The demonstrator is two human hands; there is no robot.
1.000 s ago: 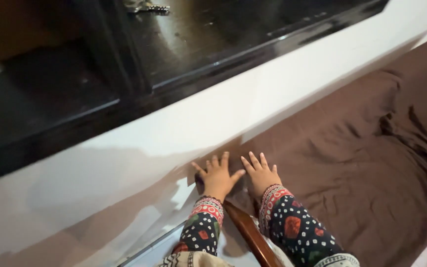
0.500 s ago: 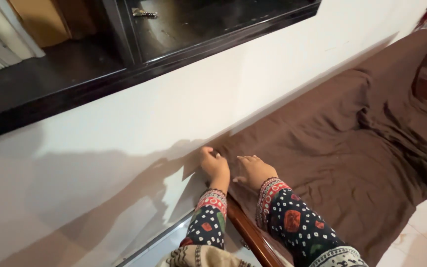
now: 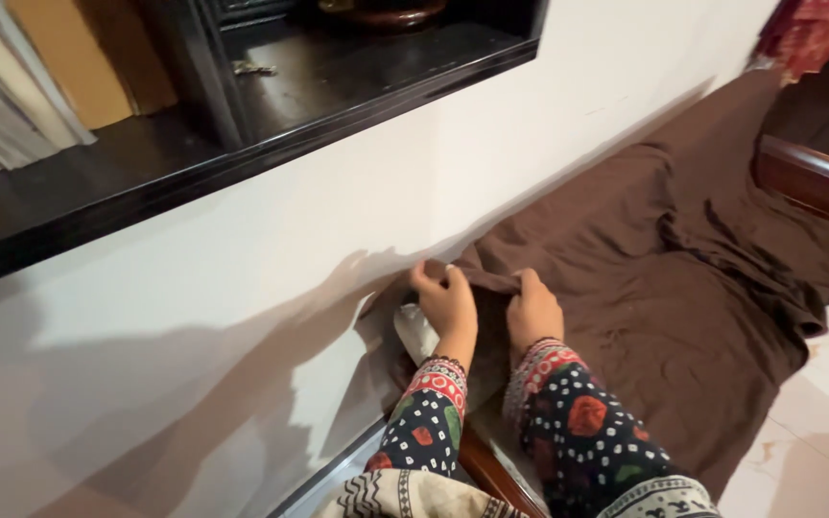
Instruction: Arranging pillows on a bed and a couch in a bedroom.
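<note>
A brown sheet [image 3: 664,259] lies spread over a low bed along the white wall [image 3: 271,269]. My left hand [image 3: 445,305] and my right hand [image 3: 532,312] both grip the sheet's near corner next to the wall and hold it lifted in a fold. Under the raised corner a pale patch of mattress [image 3: 416,331] shows. Both arms wear dark sleeves with white dots and red patches.
A dark wooden bed frame shows at the near end [image 3: 486,470] and at the far right [image 3: 813,177]. Above the wall runs a black ledge [image 3: 242,158] with a dark recess and pale panels at left. A red patterned cloth [image 3: 803,34] hangs top right. Pale floor tiles [image 3: 817,432] lie right.
My hands were flat on the sheet a second ago; they have since curled, grabbed the corner and pulled it up off the mattress. The view has tilted up and left.
</note>
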